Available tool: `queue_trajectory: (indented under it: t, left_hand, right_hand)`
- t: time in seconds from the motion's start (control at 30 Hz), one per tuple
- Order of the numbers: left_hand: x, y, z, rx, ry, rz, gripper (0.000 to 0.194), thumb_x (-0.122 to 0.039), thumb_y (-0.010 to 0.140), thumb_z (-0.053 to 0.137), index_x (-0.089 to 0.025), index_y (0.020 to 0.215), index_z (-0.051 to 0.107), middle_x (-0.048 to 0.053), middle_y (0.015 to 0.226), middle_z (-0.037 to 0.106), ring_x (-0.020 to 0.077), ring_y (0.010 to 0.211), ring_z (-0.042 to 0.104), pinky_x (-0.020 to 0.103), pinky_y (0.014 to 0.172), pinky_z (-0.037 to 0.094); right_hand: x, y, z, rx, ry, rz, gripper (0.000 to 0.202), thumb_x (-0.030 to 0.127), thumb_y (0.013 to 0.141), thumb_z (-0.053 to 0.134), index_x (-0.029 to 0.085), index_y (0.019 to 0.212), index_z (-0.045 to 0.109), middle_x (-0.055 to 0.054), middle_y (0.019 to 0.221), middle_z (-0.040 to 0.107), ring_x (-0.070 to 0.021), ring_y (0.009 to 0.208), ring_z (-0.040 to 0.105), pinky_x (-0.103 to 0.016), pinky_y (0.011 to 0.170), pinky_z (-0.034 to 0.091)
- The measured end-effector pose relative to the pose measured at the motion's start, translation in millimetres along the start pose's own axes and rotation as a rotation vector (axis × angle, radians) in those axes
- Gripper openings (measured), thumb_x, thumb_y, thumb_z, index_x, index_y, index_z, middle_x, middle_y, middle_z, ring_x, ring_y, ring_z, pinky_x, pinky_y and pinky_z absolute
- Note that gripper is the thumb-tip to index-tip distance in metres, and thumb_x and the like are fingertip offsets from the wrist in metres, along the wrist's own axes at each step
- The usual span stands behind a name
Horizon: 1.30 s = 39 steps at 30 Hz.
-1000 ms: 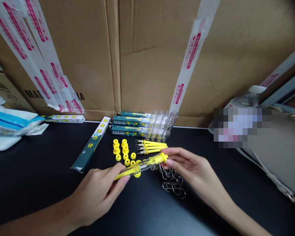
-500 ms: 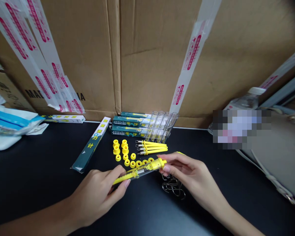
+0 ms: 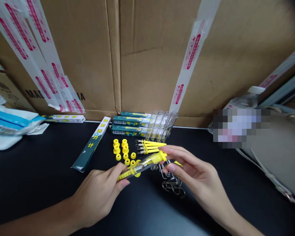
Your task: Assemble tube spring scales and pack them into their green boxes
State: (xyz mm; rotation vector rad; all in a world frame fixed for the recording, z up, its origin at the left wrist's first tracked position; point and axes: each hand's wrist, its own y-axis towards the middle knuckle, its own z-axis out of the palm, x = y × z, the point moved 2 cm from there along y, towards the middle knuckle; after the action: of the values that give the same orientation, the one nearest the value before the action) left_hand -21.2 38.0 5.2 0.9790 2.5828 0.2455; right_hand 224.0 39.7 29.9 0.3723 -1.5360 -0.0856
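A spring scale (image 3: 147, 161), a clear tube with yellow parts and a metal spring inside, is held tilted above the black table, its right end higher. My left hand (image 3: 100, 191) is closed around the tube's lower left end. At the other end, the thumb and fingers of my right hand (image 3: 194, 173) close about the yellow cap (image 3: 159, 158). Just behind the tube are several yellow collars and rings (image 3: 125, 149) and a row of yellow rods with metal ends (image 3: 151, 147). Bent metal hooks (image 3: 173, 186) lie under my right hand.
Several clear tubes (image 3: 159, 126) lean on stacked green-and-white boxes (image 3: 127, 126) at the back. Another such box (image 3: 92, 144) lies slanted on the left. Blue-white packaging (image 3: 12, 123) is far left. A bottle (image 3: 248, 98) and a grey bag (image 3: 277, 147) stand right, before large cardboard boxes (image 3: 152, 59).
The spring scale's capped end has risen and the tube has shifted slightly right. My right hand has moved up a little with it, uncovering more of the hooks.
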Motion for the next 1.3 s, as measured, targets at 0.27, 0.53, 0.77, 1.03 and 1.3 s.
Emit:
queue_trajectory:
  t: [0.27,0.53,0.77,1.03,1.3]
  left_hand:
    - [0.0,0.5,-4.2,0.012,-0.126,-0.053,0.016,-0.023,0.102,0.028,-0.024,0.108,0.043,-0.006,0.066,0.062,0.0171,0.047,0.059,0.028,0.048,0.036]
    - [9.1,1.3,-3.1,-0.05,-0.295,-0.298,0.021,-0.033,0.103,0.026,-0.024,0.093,0.042,-0.004,0.067,0.057,0.0173,0.054,0.059,0.027,0.052,0.039]
    - [12.2,-1.0,-2.5,-0.063,-0.41,-0.356,0.024,-0.038,0.104,0.026,-0.023,0.095,0.044,0.0,0.08,0.06,0.018,0.07,0.063,0.028,0.063,0.046]
    - [12.1,-0.7,-0.1,-0.066,-0.45,-0.364,0.025,-0.041,0.103,0.027,-0.022,0.099,0.044,0.001,0.082,0.06,0.0185,0.073,0.063,0.03,0.066,0.048]
    - [6.1,1.2,-5.2,-0.037,-0.329,-0.222,0.021,-0.031,0.103,0.029,-0.023,0.097,0.047,-0.003,0.074,0.06,0.0158,0.059,0.06,0.026,0.054,0.041]
  right_hand:
    - [4.0,-6.3,9.6,0.061,0.049,-0.015,0.049,0.018,0.096,0.058,0.041,0.139,0.051,-0.002,0.127,0.062,-0.0158,0.107,0.064,-0.025,0.087,0.059]
    - [-12.3,15.9,7.0,0.164,-0.71,-0.287,0.021,0.014,0.097,0.054,0.021,0.114,0.065,-0.007,0.108,0.069,-0.0223,0.1,0.06,-0.04,0.089,0.052]
    - [-16.9,48.5,27.5,0.329,-1.016,-0.408,0.021,0.017,0.096,0.056,0.016,0.111,0.071,-0.009,0.097,0.069,-0.026,0.092,0.054,-0.042,0.082,0.052]
    - [-19.2,61.8,47.4,0.423,-1.128,-0.42,0.018,0.021,0.092,0.064,0.015,0.105,0.075,-0.013,0.099,0.069,-0.0323,0.097,0.055,-0.051,0.085,0.051]
    - [-18.4,56.3,21.5,0.179,-0.908,-0.371,0.015,0.022,0.095,0.059,0.016,0.103,0.071,-0.008,0.097,0.071,-0.0208,0.085,0.066,-0.035,0.075,0.057]
